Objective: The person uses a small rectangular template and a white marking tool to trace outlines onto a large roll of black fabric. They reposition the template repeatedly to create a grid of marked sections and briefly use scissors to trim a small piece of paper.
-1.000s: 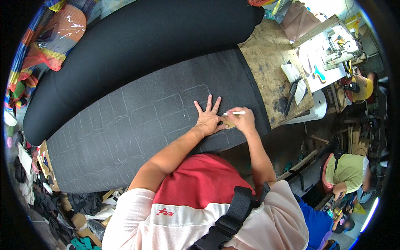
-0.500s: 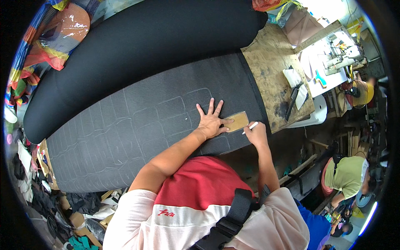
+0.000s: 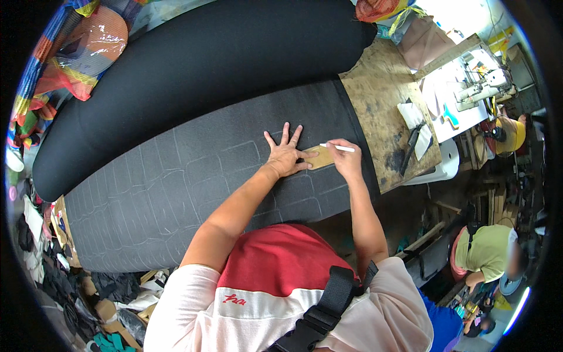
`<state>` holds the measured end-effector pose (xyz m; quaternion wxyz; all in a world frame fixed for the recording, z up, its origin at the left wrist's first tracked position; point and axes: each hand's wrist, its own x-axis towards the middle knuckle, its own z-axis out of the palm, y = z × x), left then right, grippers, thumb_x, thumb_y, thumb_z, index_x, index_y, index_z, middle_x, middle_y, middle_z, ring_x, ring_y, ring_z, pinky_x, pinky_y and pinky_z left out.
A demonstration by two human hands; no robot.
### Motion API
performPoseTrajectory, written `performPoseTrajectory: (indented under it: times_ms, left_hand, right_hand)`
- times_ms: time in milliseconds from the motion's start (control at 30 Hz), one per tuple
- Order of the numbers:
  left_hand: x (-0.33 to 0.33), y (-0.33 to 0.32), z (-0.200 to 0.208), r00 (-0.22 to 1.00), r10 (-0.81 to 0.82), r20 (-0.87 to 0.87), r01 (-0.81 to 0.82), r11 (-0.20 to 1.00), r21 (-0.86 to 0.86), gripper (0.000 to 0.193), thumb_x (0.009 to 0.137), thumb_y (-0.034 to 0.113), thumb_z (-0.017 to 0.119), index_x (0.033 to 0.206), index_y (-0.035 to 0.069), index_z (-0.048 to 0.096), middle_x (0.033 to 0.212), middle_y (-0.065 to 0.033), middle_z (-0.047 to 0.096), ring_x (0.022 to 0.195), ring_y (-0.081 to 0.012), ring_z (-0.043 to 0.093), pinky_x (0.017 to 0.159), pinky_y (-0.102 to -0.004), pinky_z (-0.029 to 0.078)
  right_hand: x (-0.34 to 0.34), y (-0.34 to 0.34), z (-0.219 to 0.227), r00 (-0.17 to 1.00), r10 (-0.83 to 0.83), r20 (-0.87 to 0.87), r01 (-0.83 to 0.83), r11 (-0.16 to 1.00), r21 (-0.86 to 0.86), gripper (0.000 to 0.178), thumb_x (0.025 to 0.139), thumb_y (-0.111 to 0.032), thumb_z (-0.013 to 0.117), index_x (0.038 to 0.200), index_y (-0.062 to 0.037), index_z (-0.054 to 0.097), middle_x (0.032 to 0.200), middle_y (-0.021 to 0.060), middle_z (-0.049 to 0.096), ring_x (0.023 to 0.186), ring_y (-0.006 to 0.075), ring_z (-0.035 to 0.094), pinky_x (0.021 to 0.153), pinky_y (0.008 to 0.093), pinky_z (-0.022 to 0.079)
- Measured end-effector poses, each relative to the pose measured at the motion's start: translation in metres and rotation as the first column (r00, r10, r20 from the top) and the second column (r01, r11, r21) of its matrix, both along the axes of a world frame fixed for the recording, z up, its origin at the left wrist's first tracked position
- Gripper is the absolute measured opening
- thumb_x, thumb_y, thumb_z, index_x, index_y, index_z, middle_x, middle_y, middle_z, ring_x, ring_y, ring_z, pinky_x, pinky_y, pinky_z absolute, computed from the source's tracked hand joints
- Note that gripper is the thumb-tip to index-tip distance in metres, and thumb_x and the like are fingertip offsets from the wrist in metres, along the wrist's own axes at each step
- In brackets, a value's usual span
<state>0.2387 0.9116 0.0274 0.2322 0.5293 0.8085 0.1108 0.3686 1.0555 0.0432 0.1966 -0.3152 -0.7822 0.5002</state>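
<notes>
Dark grey fabric [image 3: 234, 132], marked with rows of pale rounded outlines, lies spread over the table. On it rests a small tan rectangular template [image 3: 321, 160]. My left hand [image 3: 284, 158] is flat with fingers spread, its thumb and a finger pressing the template's left end. In my right hand [image 3: 346, 158] is a white marking pen [image 3: 345, 148], pinched between the fingers. The pen's tip is at the template's far edge, and the right hand covers the template's right end.
A thick roll of black fabric [image 3: 205, 64] lies along the far side. Beyond the fabric's right edge, the bare wooden tabletop [image 3: 381, 94] carries a dark-handled tool [image 3: 413, 141]. A sewing machine [image 3: 484, 88] stands farther right. Scraps [image 3: 117, 287] pile up at lower left; another person bends at right.
The template and my left hand have shifted away from me and slightly left. My right hand has moved with the pen from the template's near right corner to its far edge.
</notes>
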Motion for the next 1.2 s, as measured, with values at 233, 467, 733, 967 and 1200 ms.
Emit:
performPoseTrajectory:
  times_ms: [233,467,733,967,1200]
  left_hand:
    - [-0.001,0.003,-0.004,0.999,-0.019,-0.038,0.018,0.999,-0.033,0.043,0.073,0.053,0.067,0.115,0.049,0.06,0.155,-0.0093,0.01,0.141,-0.0406,-0.006,0.094,-0.0799,-0.005]
    - [0.003,0.003,-0.001,1.0,0.021,0.004,-0.021,1.0,0.022,0.042,0.075,0.052,0.066,0.116,0.049,0.059,0.155,-0.0097,0.012,0.141,-0.0403,-0.006,0.094,-0.0793,-0.007]
    - [0.004,0.003,0.0,1.0,0.024,0.01,-0.024,1.0,0.015,0.042,0.075,0.052,0.066,0.116,0.049,0.059,0.155,-0.0101,0.011,0.141,-0.0405,-0.005,0.095,-0.0788,-0.006]
    - [-0.042,0.026,0.005,0.99,0.142,-0.021,-0.142,0.99,-0.006,0.044,0.077,0.048,0.065,0.12,0.049,0.056,0.155,-0.0112,0.008,0.141,-0.0401,-0.006,0.098,-0.0769,-0.005]
    - [-0.056,0.022,-0.005,0.995,0.091,0.034,-0.091,0.996,0.016,0.042,0.077,0.05,0.065,0.119,0.047,0.058,0.156,-0.0108,0.006,0.141,-0.0388,-0.01,0.098,-0.0755,-0.007]
  right_hand:
    - [-0.027,-0.005,-0.012,0.965,0.188,0.181,-0.217,0.964,0.153,0.019,0.077,-0.021,0.07,0.083,-0.0021,0.07,0.074,0.0135,0.068,0.068,0.0244,0.067,0.06,0.0326,0.051]
    - [-0.008,0.041,-0.031,0.96,-0.208,0.189,0.184,0.974,0.134,0.012,0.077,-0.009,0.062,0.082,0.0014,0.066,0.067,0.0156,0.065,0.062,0.025,0.066,0.058,0.0322,0.05]
    - [0.023,0.009,-0.018,0.986,-0.008,0.165,-0.071,0.881,0.467,0.009,0.076,-0.005,0.061,0.078,0.004,0.062,0.063,0.0199,0.061,0.058,0.0328,0.063,0.054,0.0355,0.048]
    - [0.023,0.016,-0.016,0.985,-0.055,0.163,0.077,0.989,-0.13,0.017,0.08,-0.015,0.068,0.08,0.0025,0.066,0.059,0.0066,0.061,0.053,0.0084,0.054,0.05,0.0254,0.042]
    - [-0.05,0.03,-0.014,0.989,0.067,-0.132,-0.051,0.991,0.124,0.018,0.082,-0.017,0.068,0.085,0.0012,0.068,0.068,0.0086,0.066,0.059,0.0102,0.061,0.054,0.0252,0.047]
